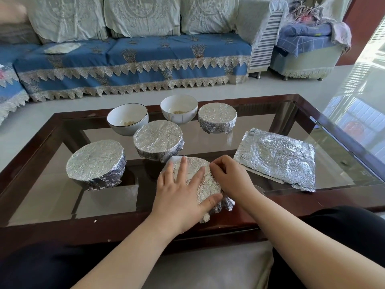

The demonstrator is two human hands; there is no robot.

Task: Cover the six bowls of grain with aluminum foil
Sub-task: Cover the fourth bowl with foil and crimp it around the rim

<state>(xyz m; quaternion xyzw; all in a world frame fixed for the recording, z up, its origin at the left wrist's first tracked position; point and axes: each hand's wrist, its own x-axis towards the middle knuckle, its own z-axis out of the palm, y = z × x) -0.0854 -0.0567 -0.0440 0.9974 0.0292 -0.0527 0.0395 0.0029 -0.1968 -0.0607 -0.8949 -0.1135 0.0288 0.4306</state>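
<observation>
Head view: fourth bowl being wrapped at the table's near edge

Head view shows a foil-covered bowl point(205, 184) at the near edge of the glass-topped table point(343, 130), with foil crumpled down its near side. It is pressed from above by the left hand point(181, 190), whose fingers are spread flat over the foil top, the thumb laid along the near rim. The right side of the same foil is held by the right hand point(229, 178), its fingers curled and pinching the foil at the rim.

Three finished bowls are seen beyond it: one wrapped bowl point(96, 163) to the left, a second wrapped bowl point(158, 140) just behind the hands, and a third wrapped bowl point(217, 117) farther back on the right. Two white bowls are left uncovered at the far side, the left open bowl point(128, 118) and the right open bowl point(179, 108), each with a little pale grain visible inside.

A stack of flat foil sheets point(277, 157) is laid on the glass to the right, near the right hand but apart from it.

A blue-covered sofa point(133, 61) is seen behind the table.
</observation>
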